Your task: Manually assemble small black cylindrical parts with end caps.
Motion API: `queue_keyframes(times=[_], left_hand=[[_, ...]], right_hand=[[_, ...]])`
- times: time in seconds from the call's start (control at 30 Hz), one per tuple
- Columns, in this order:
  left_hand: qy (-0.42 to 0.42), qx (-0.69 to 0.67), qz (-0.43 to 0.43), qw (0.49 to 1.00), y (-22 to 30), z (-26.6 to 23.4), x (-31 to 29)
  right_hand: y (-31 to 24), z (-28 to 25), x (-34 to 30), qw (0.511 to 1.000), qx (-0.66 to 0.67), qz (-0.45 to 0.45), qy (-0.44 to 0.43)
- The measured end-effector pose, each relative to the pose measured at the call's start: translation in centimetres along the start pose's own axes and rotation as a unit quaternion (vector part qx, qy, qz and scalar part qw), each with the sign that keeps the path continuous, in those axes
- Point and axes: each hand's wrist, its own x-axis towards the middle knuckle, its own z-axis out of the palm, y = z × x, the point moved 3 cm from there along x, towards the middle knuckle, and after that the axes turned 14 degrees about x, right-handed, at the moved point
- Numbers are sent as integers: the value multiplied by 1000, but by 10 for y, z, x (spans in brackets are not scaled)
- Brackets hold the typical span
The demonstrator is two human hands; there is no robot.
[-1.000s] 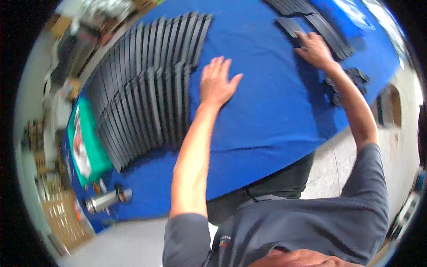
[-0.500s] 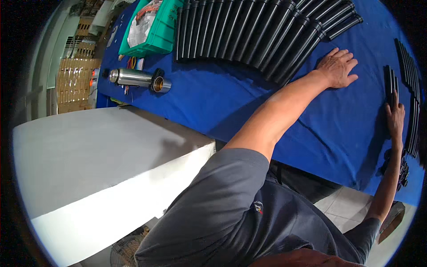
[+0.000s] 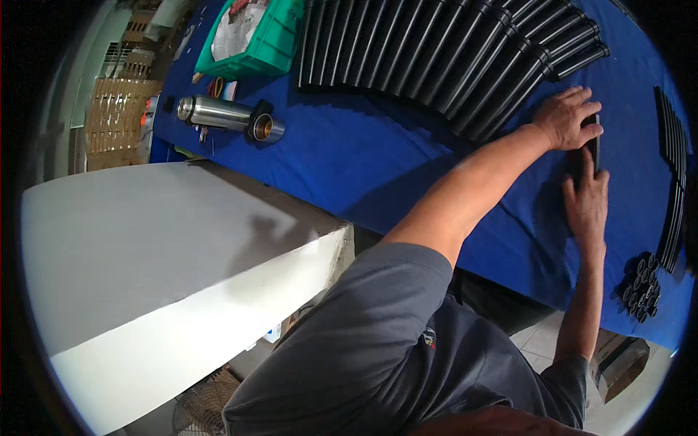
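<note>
The left arm stretches bare across the blue cloth (image 3: 378, 152), its left hand (image 3: 566, 116) curled, fingertips touching the far end of a slim black strip (image 3: 592, 149). The right hand (image 3: 587, 198) lies flat, fingers extended, pressing the strip's near part onto the cloth at far right. Left of both hands, a fanned row of matte black ribbed tubes (image 3: 436, 43). Farther left lie a shiny steel flask (image 3: 222, 116) and a green plastic bin (image 3: 269, 36). Small black caps (image 3: 640, 287) cluster near right
</note>
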Motion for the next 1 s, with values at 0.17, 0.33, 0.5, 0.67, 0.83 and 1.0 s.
queue_keyframes(times=[0.17, 0.33, 0.5, 0.67, 0.83, 1.0], left_hand=[[-61, -29, -21, 998, -4, -1, 4], [-55, -38, -13, 998, -4, 2, 4], [-106, 14, -9, 994, 0, 8, 0], [-61, 18, -12, 998, -1, 9, 2], [-81, 9, -7, 997, -4, 8, 3], [-165, 2, 8, 986, 0, -4, 1]], right_hand=[[-39, 11, -5, 998, 50, 25, -34], [-13, 6, -15, 990, 138, 6, 10], [-1, -5, -37, 970, 212, 89, -75], [1, -11, -60, 980, 170, -96, -51], [-25, 26, -52, 990, 60, -125, -9], [-47, 45, -60, 991, 53, -119, 28]])
